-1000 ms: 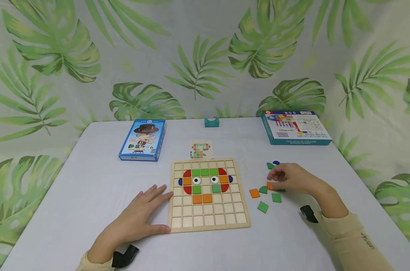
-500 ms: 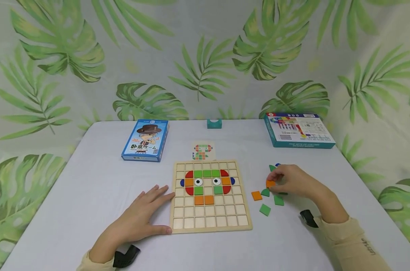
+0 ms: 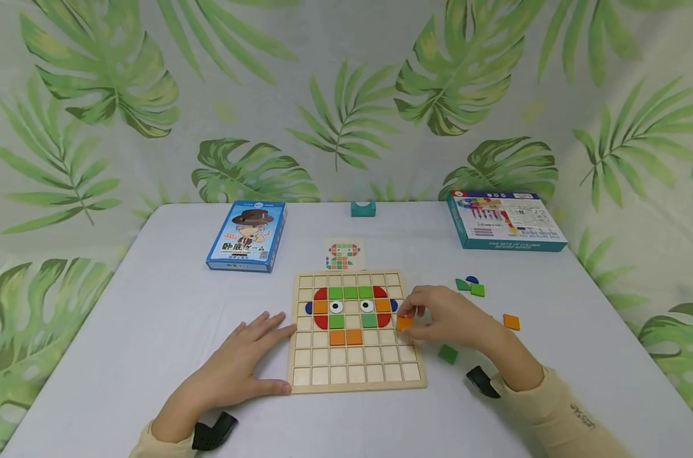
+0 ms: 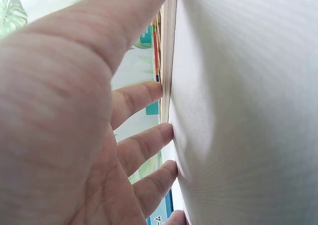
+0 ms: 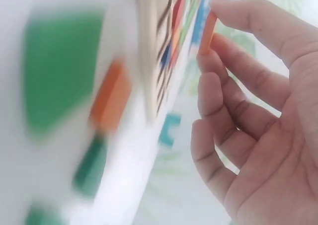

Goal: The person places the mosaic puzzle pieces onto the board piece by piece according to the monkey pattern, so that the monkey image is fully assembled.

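My right hand [image 3: 440, 312] pinches an orange square tile [image 3: 404, 323] over the right edge of the wooden grid board [image 3: 357, 388]. In the right wrist view, thumb and fingertips grip that tile [image 5: 208, 34] edge-on. Spread out at the board's left side, my left hand [image 3: 237, 362] touches the frame with thumb and fingertips. The left wrist view shows its fingers [image 4: 144, 145] extended along the board's edge [image 4: 168, 61]. Red, green, orange and blue pieces with two round eyes form a face on the grid, including an orange tile [image 3: 354, 337] below the eyes.
A picture card [image 3: 344, 254] lies behind the board, a teal block [image 3: 363, 208] farther back. The blue game box [image 3: 246, 236] stands left, another box [image 3: 505, 221] right. Loose pieces at right include a green tile [image 3: 448, 353], an orange tile [image 3: 511, 322] and a blue half-round [image 3: 472, 279].
My right hand has moved left from the loose pieces to the board's right edge, carrying the orange tile. Pieces it covered before now show. The left hand stays put.
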Demonstrator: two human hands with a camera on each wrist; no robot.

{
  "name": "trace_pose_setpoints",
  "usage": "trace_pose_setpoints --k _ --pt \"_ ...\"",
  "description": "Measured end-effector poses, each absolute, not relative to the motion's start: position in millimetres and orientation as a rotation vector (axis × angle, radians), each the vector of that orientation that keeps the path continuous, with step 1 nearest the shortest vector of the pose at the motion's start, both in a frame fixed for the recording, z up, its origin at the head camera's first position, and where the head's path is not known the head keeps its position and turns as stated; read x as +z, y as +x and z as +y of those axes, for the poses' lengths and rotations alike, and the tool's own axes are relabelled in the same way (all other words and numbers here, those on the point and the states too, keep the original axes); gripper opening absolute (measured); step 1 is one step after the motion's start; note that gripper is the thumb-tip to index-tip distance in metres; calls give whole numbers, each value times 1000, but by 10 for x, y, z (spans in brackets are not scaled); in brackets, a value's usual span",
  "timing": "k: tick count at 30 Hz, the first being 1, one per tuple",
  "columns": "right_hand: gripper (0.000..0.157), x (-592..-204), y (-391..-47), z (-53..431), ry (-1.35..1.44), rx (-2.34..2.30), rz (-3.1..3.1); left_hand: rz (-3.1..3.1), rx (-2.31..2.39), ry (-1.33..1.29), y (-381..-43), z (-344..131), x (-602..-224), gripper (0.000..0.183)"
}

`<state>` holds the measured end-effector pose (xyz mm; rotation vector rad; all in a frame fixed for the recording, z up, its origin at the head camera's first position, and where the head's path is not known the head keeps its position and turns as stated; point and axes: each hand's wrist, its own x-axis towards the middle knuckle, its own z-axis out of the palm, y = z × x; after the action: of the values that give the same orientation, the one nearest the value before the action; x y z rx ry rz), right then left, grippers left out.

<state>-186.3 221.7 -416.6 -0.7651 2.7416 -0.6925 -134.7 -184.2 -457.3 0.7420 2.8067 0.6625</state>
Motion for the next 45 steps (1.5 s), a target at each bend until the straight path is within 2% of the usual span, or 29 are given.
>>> trace_pose_setpoints --k 7,15,45 --pt "21 -4195 -1727 1792 -922 -642 2711 2802 665 733 -1350 -1844 -4576 98" --pt "20 -4280 -1677 1534 -1026 -607 2692 2799 660 715 -1354 -1849 -4605 97" --pt "18 -4292 -1639 1346 -1001 -543 2668 2791 664 720 -1344 -1836 -4560 98"
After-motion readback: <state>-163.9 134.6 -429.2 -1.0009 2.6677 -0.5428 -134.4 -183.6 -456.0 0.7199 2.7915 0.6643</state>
